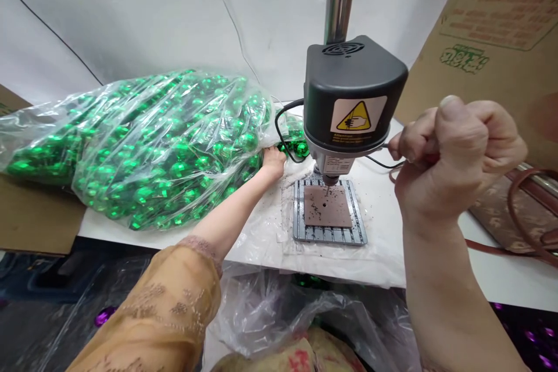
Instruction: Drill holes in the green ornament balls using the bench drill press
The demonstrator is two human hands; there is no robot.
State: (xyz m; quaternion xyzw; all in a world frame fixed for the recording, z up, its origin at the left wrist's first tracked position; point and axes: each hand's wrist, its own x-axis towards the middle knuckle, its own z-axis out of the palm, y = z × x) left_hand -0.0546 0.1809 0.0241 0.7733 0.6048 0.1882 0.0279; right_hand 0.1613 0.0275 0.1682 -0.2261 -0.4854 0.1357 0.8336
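Note:
My right hand (453, 157) is closed in a fist around the feed handle of a small bench drill press (355, 87); a bit of the lever shows between the fist and the machine. Beneath the chuck, a brown square board (316, 218) with a dark hole lies on the slotted metal base (357, 235). My left hand (274, 163) reaches to the mouth of a clear plastic bag (174, 145) full of shiny green faceted balls. Its fingers are curled and partly hidden beside loose green balls (300, 148), so what they hold does not show.
Dark shavings dot the board and white table (383, 232). A large cardboard box (492, 29) stands at right, near a patterned bag with brown straps (518, 224). A black cable (283, 128) loops beside the drill. Below the table edge lies clear plastic (279, 302).

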